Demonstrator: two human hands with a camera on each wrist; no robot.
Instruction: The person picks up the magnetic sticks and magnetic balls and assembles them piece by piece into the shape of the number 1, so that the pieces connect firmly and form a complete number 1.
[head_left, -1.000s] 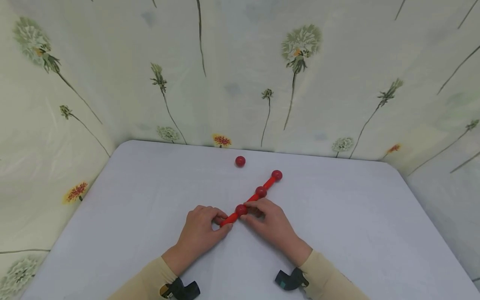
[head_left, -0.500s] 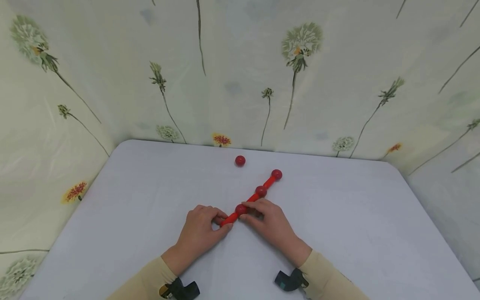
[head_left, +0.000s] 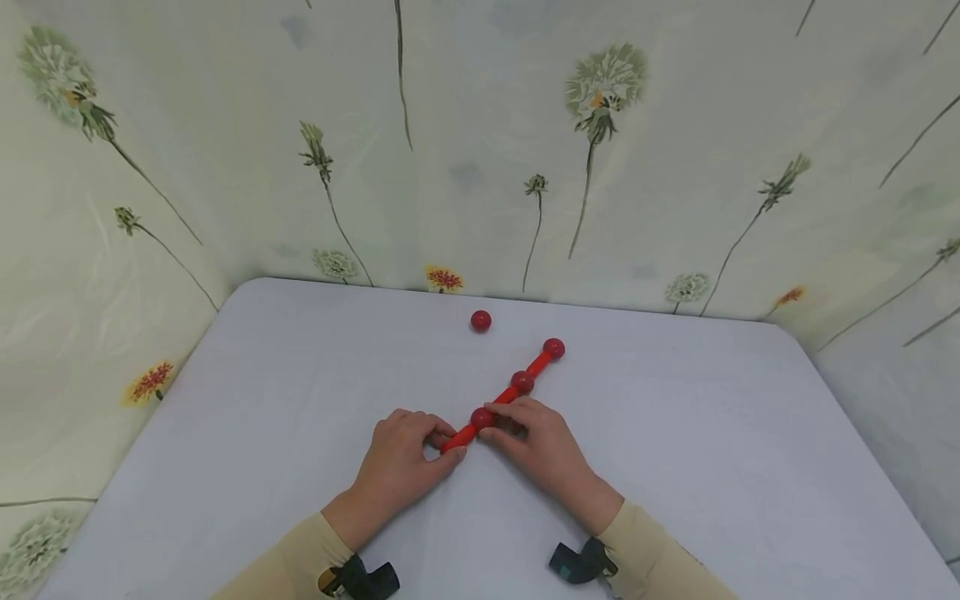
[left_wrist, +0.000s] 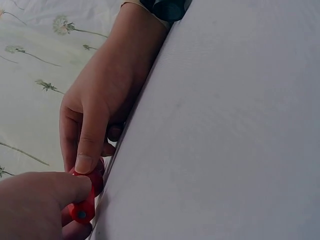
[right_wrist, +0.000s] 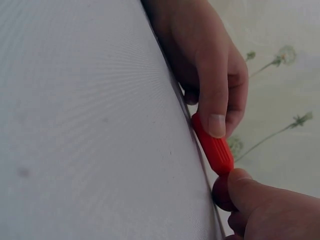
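A straight chain of red rods and darker red balls lies slantwise on the white table, with its far ball point(head_left: 554, 348) up and to the right. My left hand point(head_left: 408, 454) pinches the red rod point(head_left: 460, 438) at the near end, thumb on one side and fingers on the other. Right beside it, my right hand point(head_left: 543, 442) pinches the nearest ball point(head_left: 482, 418) of the chain. In the right wrist view, the ribbed red rod point(right_wrist: 215, 147) meets this ball between both hands. The left wrist view shows the rod's end point(left_wrist: 81, 214) with a small bluish spot.
A single loose red ball point(head_left: 481, 321) sits near the back edge of the white table point(head_left: 712, 433). Behind and beside the table hangs a pale cloth point(head_left: 465, 167) printed with dandelions. Each wrist carries a dark camera, seen below the left hand and the right.
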